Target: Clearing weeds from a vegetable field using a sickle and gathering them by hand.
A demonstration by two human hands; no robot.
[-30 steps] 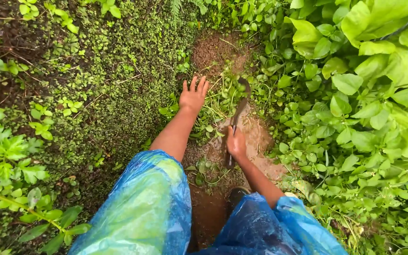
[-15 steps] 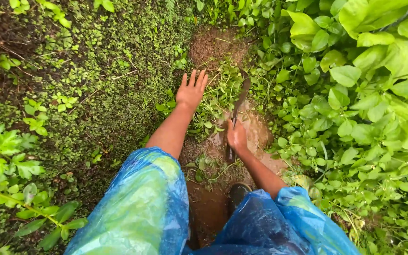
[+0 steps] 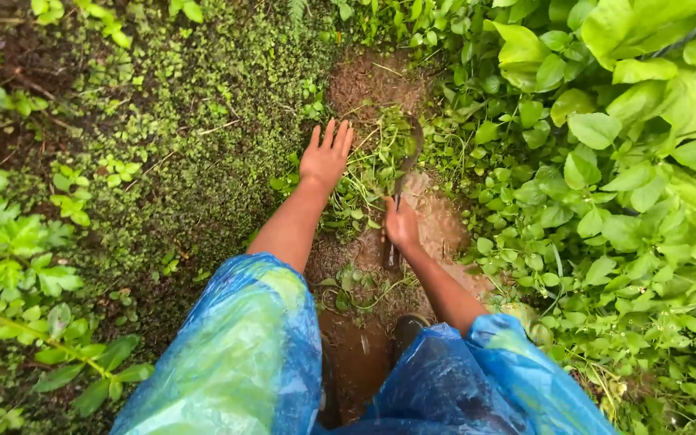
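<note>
My left hand [image 3: 325, 157] stretches forward, fingers spread, palm down over a patch of low weeds and grass [image 3: 368, 173] on a muddy path. My right hand [image 3: 401, 224] is closed around the handle of a sickle [image 3: 407, 165], whose dark curved blade hooks into the grass just ahead of it. Both arms come out of blue plastic raincoat sleeves [image 3: 243, 354]. A dark boot toe [image 3: 407, 329] shows below, between the sleeves.
The wet brown mud path [image 3: 364, 354] runs up the middle. Dense broad-leaved plants [image 3: 606, 145] crowd the right side. A mossy bank of small creeping leaves [image 3: 195, 121] rises on the left, with larger weeds [image 3: 18, 258] at the far left.
Both hands have moved slightly forward along the path. The sickle blade has swung further up into the grass clump, and the left hand stays spread over the weeds.
</note>
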